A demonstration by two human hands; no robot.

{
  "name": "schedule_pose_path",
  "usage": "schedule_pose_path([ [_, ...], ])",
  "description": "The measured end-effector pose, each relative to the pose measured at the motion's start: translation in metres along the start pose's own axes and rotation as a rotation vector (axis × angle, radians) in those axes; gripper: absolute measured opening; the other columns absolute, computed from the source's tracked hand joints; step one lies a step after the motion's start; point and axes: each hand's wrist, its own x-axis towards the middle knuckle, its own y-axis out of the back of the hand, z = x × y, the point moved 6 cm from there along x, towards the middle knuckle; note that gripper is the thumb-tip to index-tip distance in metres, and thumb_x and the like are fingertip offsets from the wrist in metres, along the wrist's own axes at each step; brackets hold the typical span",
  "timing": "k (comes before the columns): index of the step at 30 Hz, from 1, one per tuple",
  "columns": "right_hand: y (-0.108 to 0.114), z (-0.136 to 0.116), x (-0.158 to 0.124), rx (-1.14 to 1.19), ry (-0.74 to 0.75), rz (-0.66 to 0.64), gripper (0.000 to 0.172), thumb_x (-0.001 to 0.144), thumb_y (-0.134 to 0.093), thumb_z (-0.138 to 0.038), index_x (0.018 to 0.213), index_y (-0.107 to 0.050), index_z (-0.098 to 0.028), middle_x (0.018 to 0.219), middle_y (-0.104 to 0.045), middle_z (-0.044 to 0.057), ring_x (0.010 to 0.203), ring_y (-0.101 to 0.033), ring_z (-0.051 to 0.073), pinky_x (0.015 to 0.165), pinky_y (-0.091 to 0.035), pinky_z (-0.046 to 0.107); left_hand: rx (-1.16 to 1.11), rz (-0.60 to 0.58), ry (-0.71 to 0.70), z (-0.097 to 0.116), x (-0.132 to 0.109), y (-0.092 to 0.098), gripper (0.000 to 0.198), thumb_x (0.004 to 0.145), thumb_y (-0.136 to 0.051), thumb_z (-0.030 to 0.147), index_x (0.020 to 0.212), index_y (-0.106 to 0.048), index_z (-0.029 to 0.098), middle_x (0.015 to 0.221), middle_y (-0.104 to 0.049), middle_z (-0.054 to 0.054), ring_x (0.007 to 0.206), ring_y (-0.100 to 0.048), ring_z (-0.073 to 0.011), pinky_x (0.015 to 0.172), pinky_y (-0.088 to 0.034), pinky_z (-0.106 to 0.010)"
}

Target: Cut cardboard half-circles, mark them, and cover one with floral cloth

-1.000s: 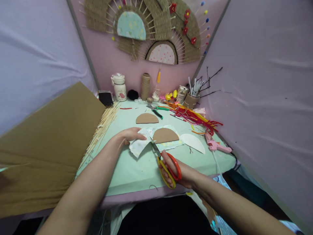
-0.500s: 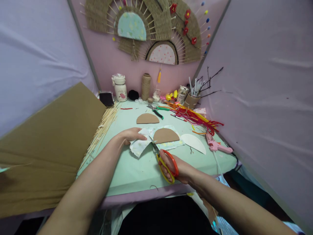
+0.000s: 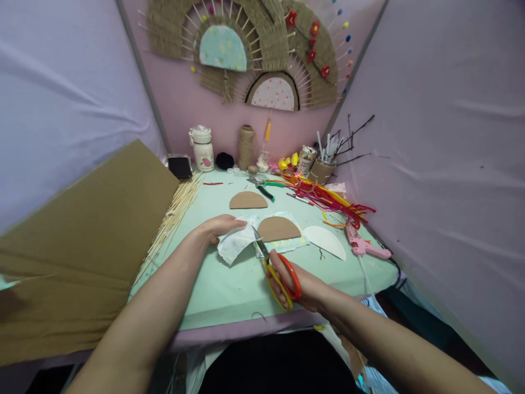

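Note:
My right hand grips red-and-yellow scissors, fingers through the handles; the blades point up and left into a pale floral fabric piece. My left hand pinches the loose left flap of that fabric, lifting it off the mint-green table. A brown cardboard half-circle lies on the fabric just right of the blades. A second brown half-circle lies farther back, and a white half-circle lies to the right.
A large cardboard sheet leans at the left, with bamboo sticks along its edge. Red and yellow pipe cleaners, a pink glue gun, green pliers, a twine spool, jars and a cup stand behind.
The scissors have moved a little forward along the fabric and their blades have closed further. My left hand has held the flap in about the same place.

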Motion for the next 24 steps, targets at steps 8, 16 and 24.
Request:
schedule_pose_path([
  [8,-0.002,-0.005,0.005,0.095,-0.051,0.0,0.061,0.084,-0.031,-0.079,0.081,-0.044,-0.02,0.046,-0.041,-0.009,0.032,-0.037,0.008,0.033,-0.033,0.02,0.003,-0.019,0.0,-0.002,0.002,0.001,0.009,0.074,-0.065,0.023,0.08,-0.068,0.018,0.063,-0.069,0.0,0.048,-0.06,-0.0145,0.04,-0.039,-0.021],
  [16,0.0,-0.012,0.02,0.132,-0.103,0.0,0.059,0.084,-0.035,-0.077,0.077,-0.046,-0.019,0.046,-0.042,-0.007,0.035,-0.039,0.008,0.034,-0.033,0.02,0.005,-0.031,-0.008,-0.003,0.003,0.001,0.008,0.074,-0.063,0.024,0.08,-0.066,0.019,0.063,-0.069,0.001,0.052,-0.061,-0.0153,0.042,-0.04,-0.021],
  [24,0.001,-0.013,0.02,-0.039,0.059,0.051,0.053,0.085,-0.04,-0.073,0.076,-0.045,-0.021,0.041,-0.039,-0.01,0.029,-0.033,0.007,0.031,-0.029,0.019,0.087,0.056,0.03,-0.005,0.006,0.009,0.027,0.07,-0.071,0.039,0.088,-0.068,0.02,0.072,-0.071,0.0,0.055,-0.062,-0.016,0.044,-0.04,-0.022],
])
